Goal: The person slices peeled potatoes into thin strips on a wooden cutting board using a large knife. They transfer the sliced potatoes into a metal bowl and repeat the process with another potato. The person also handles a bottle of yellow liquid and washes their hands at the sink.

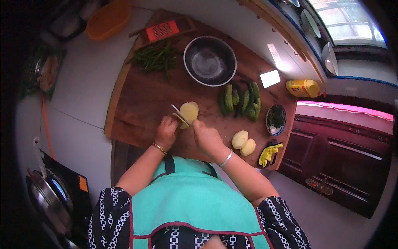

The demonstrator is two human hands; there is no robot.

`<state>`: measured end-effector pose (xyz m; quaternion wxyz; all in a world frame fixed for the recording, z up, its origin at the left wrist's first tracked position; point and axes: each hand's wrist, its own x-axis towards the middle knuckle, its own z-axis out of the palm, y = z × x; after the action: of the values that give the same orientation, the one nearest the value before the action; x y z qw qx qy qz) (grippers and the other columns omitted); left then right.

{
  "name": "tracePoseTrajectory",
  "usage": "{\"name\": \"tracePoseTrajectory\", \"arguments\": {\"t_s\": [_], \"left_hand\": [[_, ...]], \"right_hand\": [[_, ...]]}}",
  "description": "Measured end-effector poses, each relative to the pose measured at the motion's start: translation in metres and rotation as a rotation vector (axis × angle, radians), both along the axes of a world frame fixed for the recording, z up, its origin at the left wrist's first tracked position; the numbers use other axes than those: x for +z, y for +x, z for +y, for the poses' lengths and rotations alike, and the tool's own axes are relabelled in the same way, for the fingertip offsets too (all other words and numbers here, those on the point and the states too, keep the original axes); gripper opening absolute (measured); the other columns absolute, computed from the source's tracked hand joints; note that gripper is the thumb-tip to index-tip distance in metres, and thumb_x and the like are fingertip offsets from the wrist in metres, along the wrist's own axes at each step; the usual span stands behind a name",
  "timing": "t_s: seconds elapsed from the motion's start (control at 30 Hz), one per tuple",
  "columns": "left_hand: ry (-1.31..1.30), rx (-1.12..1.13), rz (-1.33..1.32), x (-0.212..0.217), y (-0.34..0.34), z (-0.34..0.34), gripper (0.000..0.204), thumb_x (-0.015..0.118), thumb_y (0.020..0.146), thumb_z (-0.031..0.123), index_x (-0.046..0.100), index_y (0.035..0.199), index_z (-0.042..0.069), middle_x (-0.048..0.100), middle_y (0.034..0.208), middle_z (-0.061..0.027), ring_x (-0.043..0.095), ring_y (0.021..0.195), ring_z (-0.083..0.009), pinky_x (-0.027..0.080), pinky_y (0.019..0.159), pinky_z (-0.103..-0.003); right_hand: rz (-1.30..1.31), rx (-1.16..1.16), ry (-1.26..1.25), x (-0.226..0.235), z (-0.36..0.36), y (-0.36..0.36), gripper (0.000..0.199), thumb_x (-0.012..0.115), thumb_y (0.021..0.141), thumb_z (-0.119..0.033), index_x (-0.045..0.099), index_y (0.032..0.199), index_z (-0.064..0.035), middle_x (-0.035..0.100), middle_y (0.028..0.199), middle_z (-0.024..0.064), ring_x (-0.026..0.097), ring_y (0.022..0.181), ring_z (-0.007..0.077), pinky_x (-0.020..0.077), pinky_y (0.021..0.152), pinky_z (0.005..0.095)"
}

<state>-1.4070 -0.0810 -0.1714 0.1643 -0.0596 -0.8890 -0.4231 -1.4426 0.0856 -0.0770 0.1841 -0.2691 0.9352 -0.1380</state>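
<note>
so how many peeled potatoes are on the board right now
3. One is at the centre, under the knife, held between both hands. Two lie touching at the right, near the yellow gloves. Others may be hidden.

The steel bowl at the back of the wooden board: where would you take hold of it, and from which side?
Grip the steel bowl by its near rim, reaching from the person's side: it sits upright and open, with green beans to its left and cucumbers on the right.

Yellow bottle (303, 88) lies beside the board's right end (286, 103).
</note>
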Motion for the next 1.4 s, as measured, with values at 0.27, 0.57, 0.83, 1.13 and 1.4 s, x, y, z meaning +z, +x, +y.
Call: {"name": "tracePoseTrajectory", "arguments": {"t_s": [0.27, 0.57, 0.83, 1.13, 1.4], "left_hand": [[0.008, -0.065, 0.009, 0.002, -0.005, -0.001, 0.019, 0.061, 0.07, -0.002, 0.062, 0.088, 0.005, 0.06, 0.094, -0.0102, 0.056, 0.092, -0.0302, 0.048, 0.08, -0.039], [0.059, -0.041, 0.035, 0.007, 0.002, 0.002, 0.019, 0.064, 0.073, -0.002, 0.062, 0.09, 0.004, 0.059, 0.098, -0.0113, 0.056, 0.095, -0.0305, 0.048, 0.084, -0.039], [-0.018, 0.259, 0.09, 0.027, 0.043, 0.02, 0.022, 0.064, 0.075, 0.002, 0.061, 0.096, 0.007, 0.059, 0.104, -0.0089, 0.056, 0.103, -0.0303, 0.047, 0.088, -0.04], [0.486, 0.107, -0.603, 0.036, 0.298, 0.057, 0.04, 0.064, 0.082, 0.033, 0.062, 0.111, 0.006, 0.061, 0.11, -0.0143, 0.058, 0.102, -0.0275, 0.045, 0.09, -0.038], [0.637, 0.81, -0.631, 0.026, 0.592, 0.07, 0.037, 0.063, 0.082, 0.035, 0.063, 0.108, 0.008, 0.067, 0.084, -0.0103, 0.06, 0.075, -0.0187, 0.048, 0.069, -0.036]], "right_hand": [[-0.045, -0.02, 0.059, -0.035, 0.013, 0.006, 0.02, 0.052, 0.08, -0.008, 0.043, 0.098, -0.0039, 0.059, 0.081, 0.0175, 0.061, 0.064, 0.0378, 0.0495, 0.053, 0.0454], [-0.102, -0.361, -0.148, -0.052, 0.055, -0.02, 0.035, 0.066, 0.078, -0.015, 0.048, 0.105, -0.0043, 0.057, 0.093, 0.0186, 0.057, 0.086, 0.0384, 0.0475, 0.073, 0.0445], [0.22, -0.158, -0.255, -0.036, 0.057, -0.014, 0.043, 0.064, 0.074, -0.007, 0.048, 0.114, -0.0038, 0.05, 0.117, 0.017, 0.05, 0.109, 0.0344, 0.0458, 0.087, 0.0416], [-0.553, 0.796, -0.189, -0.017, -0.006, 0.13, 0.025, 0.062, 0.084, -0.023, 0.063, 0.102, -0.0054, 0.063, 0.099, 0.0145, 0.061, 0.094, 0.0306, 0.0487, 0.081, 0.0368], [-0.453, 1.932, 0.443, -0.023, -0.135, 0.426, 0.031, 0.055, 0.084, -0.024, 0.06, 0.111, -0.0101, 0.063, 0.107, 0.0102, 0.061, 0.097, 0.0296, 0.0489, 0.08, 0.0397]]}}
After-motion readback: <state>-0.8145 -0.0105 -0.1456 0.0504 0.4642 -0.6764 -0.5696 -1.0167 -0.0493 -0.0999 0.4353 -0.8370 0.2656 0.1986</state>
